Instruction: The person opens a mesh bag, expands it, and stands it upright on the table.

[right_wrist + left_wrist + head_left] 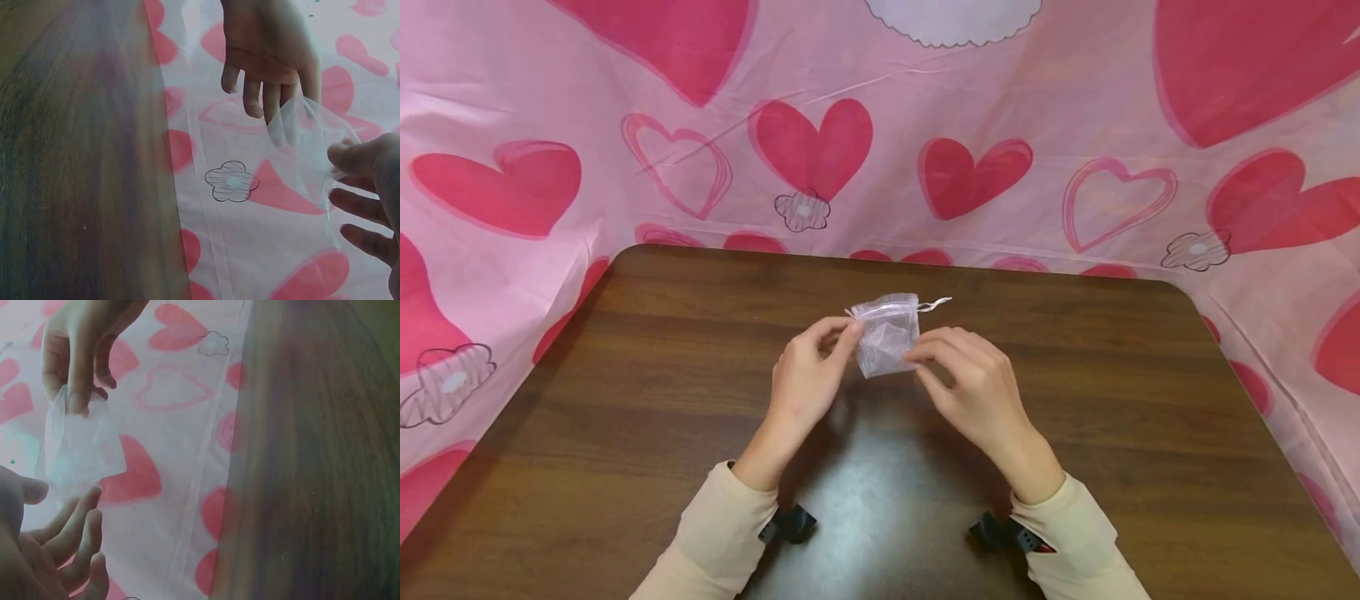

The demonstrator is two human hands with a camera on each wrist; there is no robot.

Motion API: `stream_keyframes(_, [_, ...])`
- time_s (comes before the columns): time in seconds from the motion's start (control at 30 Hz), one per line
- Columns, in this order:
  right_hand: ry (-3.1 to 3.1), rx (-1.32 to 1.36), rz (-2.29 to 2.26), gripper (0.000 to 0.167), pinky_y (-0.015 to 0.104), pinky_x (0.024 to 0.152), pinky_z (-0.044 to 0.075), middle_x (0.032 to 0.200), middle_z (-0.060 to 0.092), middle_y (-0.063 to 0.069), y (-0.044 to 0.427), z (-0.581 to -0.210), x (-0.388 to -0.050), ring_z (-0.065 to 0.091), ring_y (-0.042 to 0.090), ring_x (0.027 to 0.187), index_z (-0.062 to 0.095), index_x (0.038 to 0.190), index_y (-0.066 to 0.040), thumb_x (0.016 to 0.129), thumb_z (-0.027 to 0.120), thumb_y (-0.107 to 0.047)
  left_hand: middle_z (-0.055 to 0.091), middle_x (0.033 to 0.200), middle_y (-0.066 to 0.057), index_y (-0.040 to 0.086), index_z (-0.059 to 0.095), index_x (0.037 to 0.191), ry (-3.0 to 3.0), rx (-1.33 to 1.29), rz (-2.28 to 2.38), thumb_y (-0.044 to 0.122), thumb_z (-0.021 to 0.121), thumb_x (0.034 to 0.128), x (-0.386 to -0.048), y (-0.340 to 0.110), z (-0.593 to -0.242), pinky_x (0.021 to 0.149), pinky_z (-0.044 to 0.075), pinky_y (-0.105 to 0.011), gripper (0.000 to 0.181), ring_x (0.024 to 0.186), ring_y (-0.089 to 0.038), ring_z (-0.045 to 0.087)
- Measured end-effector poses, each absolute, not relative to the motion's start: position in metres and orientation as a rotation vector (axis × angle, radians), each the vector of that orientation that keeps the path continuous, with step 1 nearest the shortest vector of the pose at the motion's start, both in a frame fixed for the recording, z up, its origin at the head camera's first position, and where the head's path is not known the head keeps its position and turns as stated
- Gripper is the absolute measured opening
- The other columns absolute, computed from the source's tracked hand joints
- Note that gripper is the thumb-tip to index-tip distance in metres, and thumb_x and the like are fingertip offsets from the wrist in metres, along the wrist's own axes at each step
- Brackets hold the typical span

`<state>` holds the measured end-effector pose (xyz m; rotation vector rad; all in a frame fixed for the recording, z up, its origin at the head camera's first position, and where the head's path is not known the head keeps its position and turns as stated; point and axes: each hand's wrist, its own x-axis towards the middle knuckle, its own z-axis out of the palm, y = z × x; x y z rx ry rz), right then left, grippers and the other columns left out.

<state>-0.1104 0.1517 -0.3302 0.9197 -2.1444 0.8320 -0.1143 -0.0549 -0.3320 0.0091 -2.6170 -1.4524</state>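
A small sheer white drawstring pouch [886,343] is held up above the table, its gathered mouth facing the far side. From the right end of the mouth a white cord [936,305] sticks out. My left hand [811,371] pinches the pouch's left edge near the mouth, thumb on the near side. At the lower right corner, my right hand [973,383] pinches the fabric between thumb and fingers. The right wrist view shows the pouch [306,156] stretched between both hands. Whether anything lies inside cannot be made out through the folds.
Beneath the hands is a dark brown wooden table [662,400] with rounded far corners. A pink cloth [895,92] printed with hearts hangs around its back and sides. Black wrist cameras [793,525] sit at the beige sleeves [715,533].
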Motion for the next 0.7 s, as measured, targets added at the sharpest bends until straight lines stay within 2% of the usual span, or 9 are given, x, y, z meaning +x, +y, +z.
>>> stream_keyframes(0.2, [-2.188,0.990,0.782,0.012,0.034,0.073,0.050,0.092,0.070,-0.002,0.151,-0.332,-0.111,0.064,0.014,0.081,0.074,0.090,-0.012,0.082,0.079,-0.005,0.074,0.093,0.004,0.023,0.075,0.106,-2.545,-0.006,-1.486,0.047,0.067,0.0920,-0.116,-0.057,-0.332,0.076,0.044,-0.041,0.029,0.083,-0.013,0.066])
stream_keyframes(0.43, [-2.289,0.998,0.758,0.029,0.037,0.080,0.052,0.098,0.071,0.000,0.160,-0.329,-0.114,0.066,0.018,0.088,0.074,0.100,-0.012,0.075,0.087,-0.014,0.073,0.088,0.004,0.020,0.074,0.101,-2.470,-0.075,-1.428,0.034,0.072,0.0917,-0.116,-0.056,-0.332,0.070,0.043,-0.038,0.017,0.076,-0.015,0.063])
stream_keyframes(0.53, [-2.376,0.915,0.805,0.032,0.036,0.076,0.052,0.097,0.072,-0.002,0.166,-0.328,-0.115,0.066,0.017,0.086,0.074,0.102,-0.013,0.074,0.088,-0.019,0.074,0.090,0.005,0.019,0.073,0.100,-2.461,-0.143,-1.396,0.030,0.071,0.0927,-0.117,-0.056,-0.333,0.070,0.045,-0.037,0.013,0.075,-0.013,0.066])
stream_keyframes(0.7, [-2.534,0.635,0.886,0.023,0.040,0.069,0.050,0.097,0.073,0.000,0.173,-0.327,-0.116,0.066,0.021,0.082,0.076,0.101,-0.013,0.080,0.083,-0.021,0.075,0.092,0.005,0.018,0.072,0.099,-2.445,-0.255,-1.401,0.026,0.072,0.0921,-0.118,-0.054,-0.337,0.070,0.049,-0.035,0.010,0.074,-0.011,0.066])
